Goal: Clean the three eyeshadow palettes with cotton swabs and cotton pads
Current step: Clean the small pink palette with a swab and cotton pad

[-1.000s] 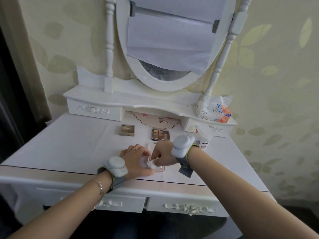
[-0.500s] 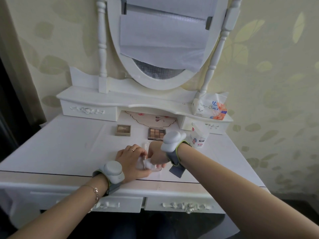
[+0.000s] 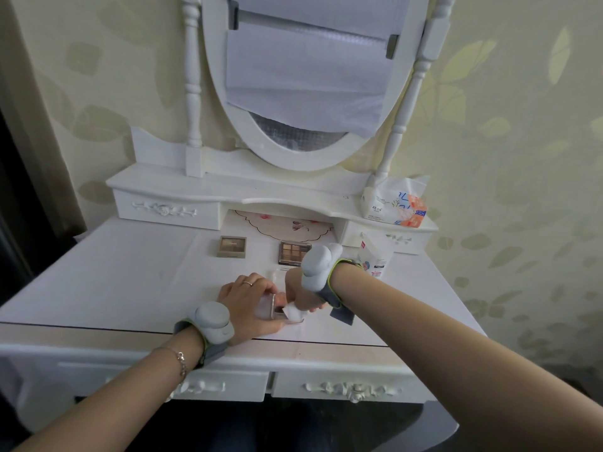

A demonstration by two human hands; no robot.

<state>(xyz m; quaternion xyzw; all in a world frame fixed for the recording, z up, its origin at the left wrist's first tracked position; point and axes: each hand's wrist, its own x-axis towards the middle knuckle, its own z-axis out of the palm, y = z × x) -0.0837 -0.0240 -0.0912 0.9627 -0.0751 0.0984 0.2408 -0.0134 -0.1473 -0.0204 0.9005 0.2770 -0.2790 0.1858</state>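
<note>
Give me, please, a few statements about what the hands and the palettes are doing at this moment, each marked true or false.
1. The left hand holds a small palette near the front of the dressing table. True.
2. The right hand wipes that palette with a cotton swab. False: it presses a white cotton pad onto it.
3. Two other palettes lie farther back: a beige palette and a multi-shade palette. True.
4. The tissue pack lies on the floor. False: it sits on the raised shelf at the right, beside the mirror post.
5. The mirror is uncovered. False: white sheets cover most of it.
</note>
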